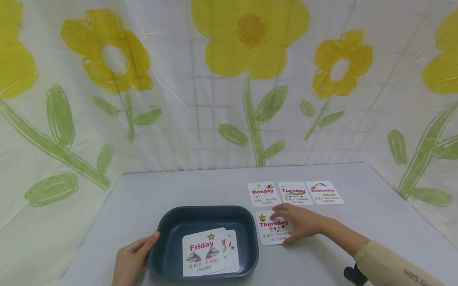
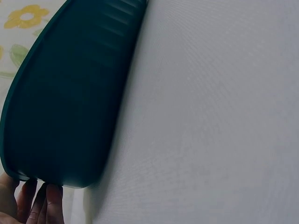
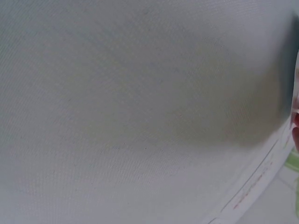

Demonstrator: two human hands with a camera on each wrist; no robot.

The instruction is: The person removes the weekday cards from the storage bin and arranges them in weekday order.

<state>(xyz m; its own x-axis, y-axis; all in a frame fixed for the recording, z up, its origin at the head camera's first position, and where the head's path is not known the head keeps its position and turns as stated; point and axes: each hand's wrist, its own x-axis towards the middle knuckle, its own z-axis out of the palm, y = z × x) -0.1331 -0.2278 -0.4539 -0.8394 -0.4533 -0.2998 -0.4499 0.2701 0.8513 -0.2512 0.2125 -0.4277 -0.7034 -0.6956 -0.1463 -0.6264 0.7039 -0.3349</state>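
Note:
A dark teal rectangular tray (image 1: 204,210) stands on the table. My left hand (image 1: 135,258) grips its left end, thumb on the rim; the left wrist view shows the fingers (image 2: 54,203) against the tray's outer wall (image 2: 70,102). Right of the tray, my right hand (image 1: 302,222) holds the Thursday card (image 1: 268,234) across its right part, thumb by the lower edge and fingers by the upper. That hand covers the card's right side. Inside the tray, a Friday card (image 1: 196,258) overlaps other cards (image 1: 233,258) whose words are mostly hidden.
Monday (image 1: 264,198), Tuesday (image 1: 295,197) and Wednesday (image 1: 327,197) cards lie in a row behind the right hand. A pale table (image 1: 200,184) ends at a curtain (image 1: 171,131) with yellow flowers. A dark object (image 1: 352,274) shows under the right sleeve.

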